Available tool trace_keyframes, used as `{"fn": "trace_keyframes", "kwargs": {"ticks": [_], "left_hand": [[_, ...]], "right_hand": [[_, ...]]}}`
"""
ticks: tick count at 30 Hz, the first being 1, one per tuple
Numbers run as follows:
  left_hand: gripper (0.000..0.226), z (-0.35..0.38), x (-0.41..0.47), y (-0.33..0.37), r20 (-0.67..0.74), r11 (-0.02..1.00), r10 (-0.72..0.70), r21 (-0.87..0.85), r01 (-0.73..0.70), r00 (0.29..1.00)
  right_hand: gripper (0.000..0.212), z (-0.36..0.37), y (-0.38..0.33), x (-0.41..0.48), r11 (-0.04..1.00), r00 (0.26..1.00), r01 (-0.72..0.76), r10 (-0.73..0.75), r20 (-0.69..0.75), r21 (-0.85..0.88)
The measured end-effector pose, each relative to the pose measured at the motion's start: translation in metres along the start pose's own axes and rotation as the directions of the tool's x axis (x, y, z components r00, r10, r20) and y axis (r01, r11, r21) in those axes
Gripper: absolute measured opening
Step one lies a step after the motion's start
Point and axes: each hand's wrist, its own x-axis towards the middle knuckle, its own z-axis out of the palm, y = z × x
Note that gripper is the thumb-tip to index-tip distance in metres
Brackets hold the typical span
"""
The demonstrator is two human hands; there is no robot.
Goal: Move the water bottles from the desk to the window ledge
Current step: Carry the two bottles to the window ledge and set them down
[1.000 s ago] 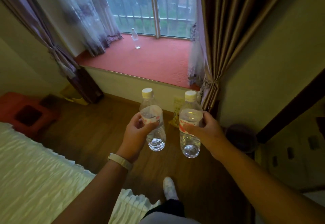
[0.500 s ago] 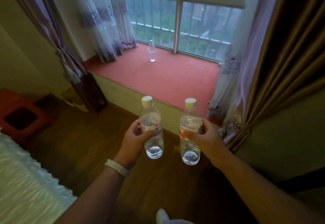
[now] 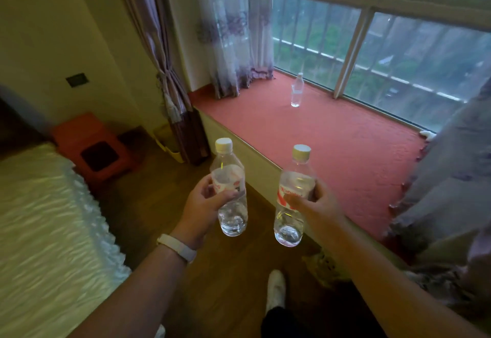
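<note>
Two clear, white-capped water bottles, upright over the wooden floor: left bottle in left hand grip, right bottle in right hand grip. Third bottle stands on red window ledge; curtains flank it.

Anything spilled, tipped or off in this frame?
Nothing stands out. Both carried bottles, left and right, are capped and near upright in the left hand and right hand. The third bottle stands upright on the red ledge; no spill visible.
</note>
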Motion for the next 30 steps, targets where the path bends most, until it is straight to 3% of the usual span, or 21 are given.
{"fn": "trace_keyframes", "kwargs": {"ticks": [5,15,24,30], "left_hand": [[0.040,-0.003,0.077,0.008,-0.069,1.000,-0.011,0.011,0.011,0.998],[0.040,0.018,0.240,0.050,-0.119,0.998,-0.007,0.063,0.015,0.993],[0.035,0.013,0.339,0.059,-0.089,0.997,-0.032,0.070,0.038,0.995],[0.036,-0.004,0.426,0.051,-0.076,0.995,-0.062,0.079,0.068,0.995]], "right_hand": [[0.056,0.003,-0.004,0.086,1.000,1.000,-0.002,0.002,0.027,0.010],[0.042,0.009,-0.050,0.266,0.999,0.998,0.016,-0.018,0.056,0.029],[0.046,0.024,-0.067,0.348,1.000,0.999,-0.020,0.020,0.037,-0.005],[0.049,0.044,-0.066,0.406,0.997,0.996,-0.070,0.069,-0.055,-0.020]]}}
